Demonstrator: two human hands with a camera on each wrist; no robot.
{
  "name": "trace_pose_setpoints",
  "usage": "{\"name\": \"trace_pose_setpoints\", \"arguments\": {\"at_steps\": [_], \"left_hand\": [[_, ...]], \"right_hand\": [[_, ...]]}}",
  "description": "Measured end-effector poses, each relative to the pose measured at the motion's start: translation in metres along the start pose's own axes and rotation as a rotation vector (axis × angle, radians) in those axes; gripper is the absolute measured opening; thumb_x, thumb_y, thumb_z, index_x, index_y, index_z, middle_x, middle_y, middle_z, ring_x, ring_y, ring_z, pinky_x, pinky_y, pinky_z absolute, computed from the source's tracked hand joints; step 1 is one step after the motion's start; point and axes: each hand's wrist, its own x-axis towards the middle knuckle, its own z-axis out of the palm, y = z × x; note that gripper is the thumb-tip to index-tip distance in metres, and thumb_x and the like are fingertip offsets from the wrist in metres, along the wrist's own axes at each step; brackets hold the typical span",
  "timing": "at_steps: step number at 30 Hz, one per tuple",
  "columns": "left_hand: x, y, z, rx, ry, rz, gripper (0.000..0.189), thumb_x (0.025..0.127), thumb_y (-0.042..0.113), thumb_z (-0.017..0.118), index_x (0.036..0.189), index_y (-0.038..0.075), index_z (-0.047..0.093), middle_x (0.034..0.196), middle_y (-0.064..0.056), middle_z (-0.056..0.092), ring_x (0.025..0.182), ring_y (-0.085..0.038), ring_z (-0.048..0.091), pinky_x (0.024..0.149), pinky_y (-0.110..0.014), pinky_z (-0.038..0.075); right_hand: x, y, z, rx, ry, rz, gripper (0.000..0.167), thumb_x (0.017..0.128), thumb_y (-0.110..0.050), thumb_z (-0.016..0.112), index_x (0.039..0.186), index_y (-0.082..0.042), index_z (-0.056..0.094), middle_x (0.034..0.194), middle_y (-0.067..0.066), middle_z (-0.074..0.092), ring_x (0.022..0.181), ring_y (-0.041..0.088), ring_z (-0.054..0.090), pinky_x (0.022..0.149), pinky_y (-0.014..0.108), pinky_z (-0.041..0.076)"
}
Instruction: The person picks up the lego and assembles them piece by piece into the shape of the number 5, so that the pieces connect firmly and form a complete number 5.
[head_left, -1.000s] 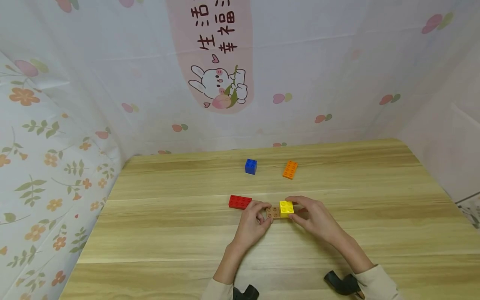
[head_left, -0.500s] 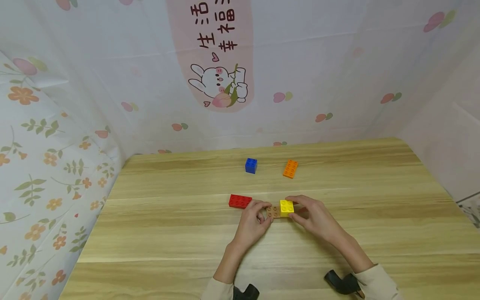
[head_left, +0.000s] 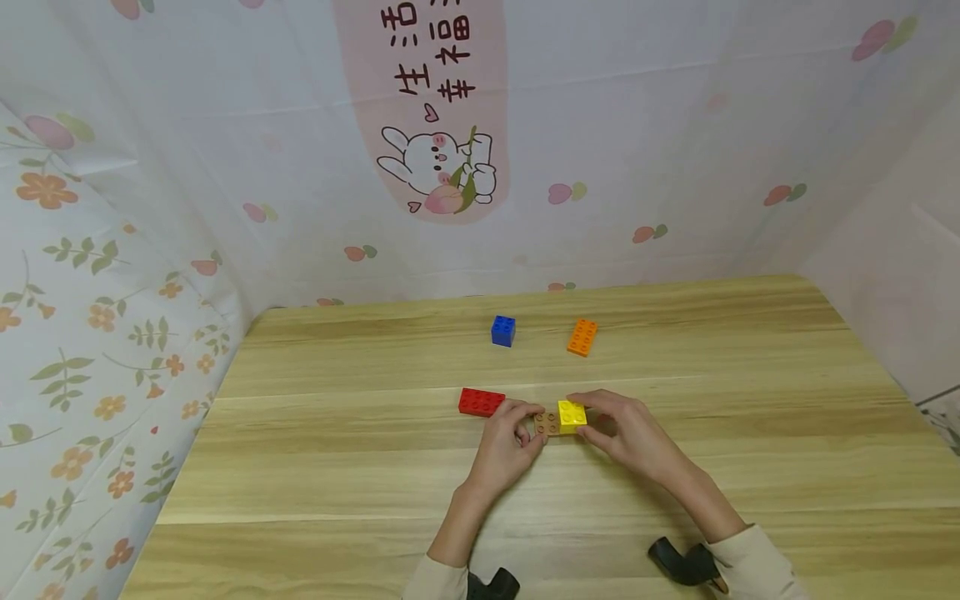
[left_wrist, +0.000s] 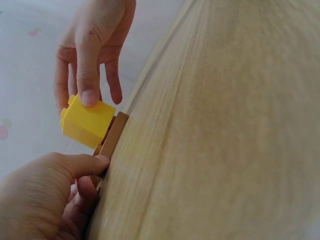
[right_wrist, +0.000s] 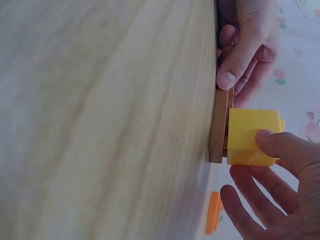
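Note:
A flat brown toy brick [head_left: 547,423] lies on the wooden table, its left part between the thumb and fingers of my left hand [head_left: 504,446]. Over its right end stands a square yellow brick [head_left: 572,417], which my right hand [head_left: 630,437] pinches between thumb and fingers. In the left wrist view the yellow brick [left_wrist: 89,120] tilts a little against the brown plate [left_wrist: 114,135]. The right wrist view shows the yellow brick [right_wrist: 252,137] close on the studs of the brown plate [right_wrist: 218,125], with a narrow gap between them.
A red brick [head_left: 482,402] lies just behind and left of my left hand. Farther back are a blue brick [head_left: 503,331] and a flat orange brick [head_left: 582,337]. A printed cloth [head_left: 600,150] hangs behind the table [head_left: 337,467].
The yellow brick and my right fingertips have shifted very slightly to the left over the brown brick. My left hand keeps its hold on the brown brick.

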Motion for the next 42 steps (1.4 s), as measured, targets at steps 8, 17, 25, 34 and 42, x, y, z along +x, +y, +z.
{"name": "trace_pose_setpoints", "arguments": {"at_steps": [8,17,25,34,42], "left_hand": [[0.0,-0.002,0.001,-0.006,-0.001,-0.005,0.032,0.076,0.0,0.073,0.107,0.003,0.066,0.104,-0.004,0.055,0.055,0.001,0.047,0.052,-0.017,0.045],[0.0,-0.002,0.0,-0.006,-0.004,-0.008,0.032,0.076,0.0,0.073,0.108,0.003,0.066,0.105,-0.005,0.055,0.055,0.0,0.048,0.053,-0.018,0.045],[0.0,-0.002,0.0,-0.009,-0.006,-0.015,0.032,0.077,0.0,0.073,0.108,0.003,0.066,0.105,-0.005,0.055,0.054,0.0,0.048,0.051,-0.018,0.045],[0.001,-0.001,0.0,-0.004,-0.01,-0.016,0.032,0.077,0.001,0.073,0.108,0.004,0.066,0.104,-0.004,0.055,0.055,0.0,0.047,0.05,-0.017,0.044],[0.001,-0.001,0.0,-0.009,-0.008,-0.009,0.031,0.077,0.0,0.073,0.107,0.004,0.066,0.103,-0.004,0.055,0.055,0.0,0.047,0.05,-0.017,0.044]], "right_hand": [[0.003,-0.005,-0.003,-0.023,-0.033,-0.003,0.041,0.077,-0.004,0.075,0.117,-0.004,0.064,0.112,0.007,0.064,0.1,0.024,0.061,0.081,0.04,0.051],[0.007,-0.011,-0.004,-0.055,-0.071,-0.001,0.041,0.077,-0.002,0.074,0.117,-0.004,0.064,0.111,0.008,0.063,0.101,0.026,0.06,0.083,0.042,0.049],[0.011,-0.014,-0.006,-0.078,-0.111,-0.003,0.04,0.078,-0.003,0.074,0.116,-0.002,0.064,0.109,0.01,0.063,0.1,0.027,0.06,0.084,0.042,0.049],[0.013,-0.012,-0.009,-0.098,-0.13,-0.029,0.04,0.077,-0.006,0.074,0.116,-0.001,0.064,0.106,0.011,0.064,0.095,0.025,0.061,0.08,0.039,0.051],[0.013,-0.008,-0.008,-0.083,-0.129,-0.04,0.041,0.078,-0.005,0.074,0.117,-0.001,0.064,0.105,0.009,0.064,0.093,0.022,0.061,0.079,0.038,0.051]]}}
